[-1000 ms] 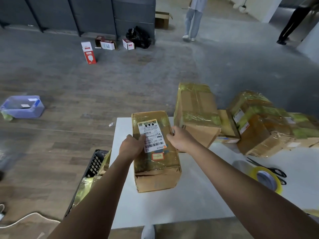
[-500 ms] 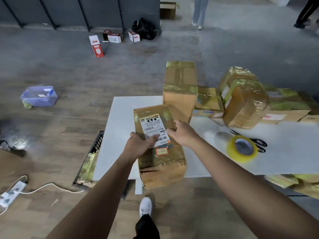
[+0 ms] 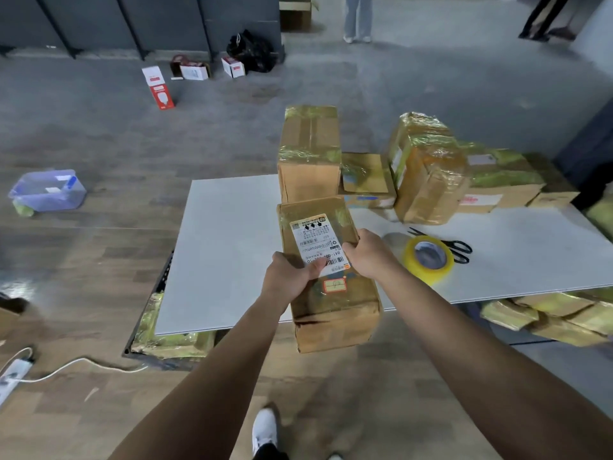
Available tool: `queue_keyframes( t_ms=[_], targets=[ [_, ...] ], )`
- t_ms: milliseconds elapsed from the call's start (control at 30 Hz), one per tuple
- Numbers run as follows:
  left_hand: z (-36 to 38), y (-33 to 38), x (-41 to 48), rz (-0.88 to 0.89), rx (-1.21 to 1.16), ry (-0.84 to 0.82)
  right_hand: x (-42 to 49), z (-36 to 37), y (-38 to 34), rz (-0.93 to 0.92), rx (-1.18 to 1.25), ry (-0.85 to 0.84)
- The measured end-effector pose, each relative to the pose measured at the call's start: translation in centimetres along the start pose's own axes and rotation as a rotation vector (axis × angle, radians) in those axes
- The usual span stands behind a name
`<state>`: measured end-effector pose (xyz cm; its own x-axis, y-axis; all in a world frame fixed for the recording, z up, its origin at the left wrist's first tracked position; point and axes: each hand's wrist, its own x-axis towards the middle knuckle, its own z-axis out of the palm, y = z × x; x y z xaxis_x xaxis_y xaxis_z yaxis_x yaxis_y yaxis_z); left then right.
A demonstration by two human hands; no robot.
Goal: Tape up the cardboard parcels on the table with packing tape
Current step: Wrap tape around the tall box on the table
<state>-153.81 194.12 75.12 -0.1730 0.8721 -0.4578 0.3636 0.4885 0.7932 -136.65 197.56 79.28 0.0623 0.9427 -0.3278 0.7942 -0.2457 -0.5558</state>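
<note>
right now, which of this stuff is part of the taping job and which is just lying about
Job: labelled parcel gripped by left hand and right hand; tape roll; scissors; stacked parcels on the table.
Lying about: purple tub, red-and-white carton, black bag, power strip, all on the floor.

Blue tub (image 3: 48, 190) on floor; black bag (image 3: 252, 51) by wall; power strip (image 3: 11, 376) left.

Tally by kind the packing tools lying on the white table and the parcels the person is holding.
Tape roll: 1
Scissors: 1
Parcel held by left hand and right hand: 1
Total: 3
</note>
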Motion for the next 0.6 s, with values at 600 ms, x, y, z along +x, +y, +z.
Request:
queue_keyframes(
  t_ms=[600],
  targets=[
    [0.0,2.4,-0.8,0.149,0.179,0.068,-0.5,-1.9,-0.6,-0.089,0.304,0.083]
  ],
)
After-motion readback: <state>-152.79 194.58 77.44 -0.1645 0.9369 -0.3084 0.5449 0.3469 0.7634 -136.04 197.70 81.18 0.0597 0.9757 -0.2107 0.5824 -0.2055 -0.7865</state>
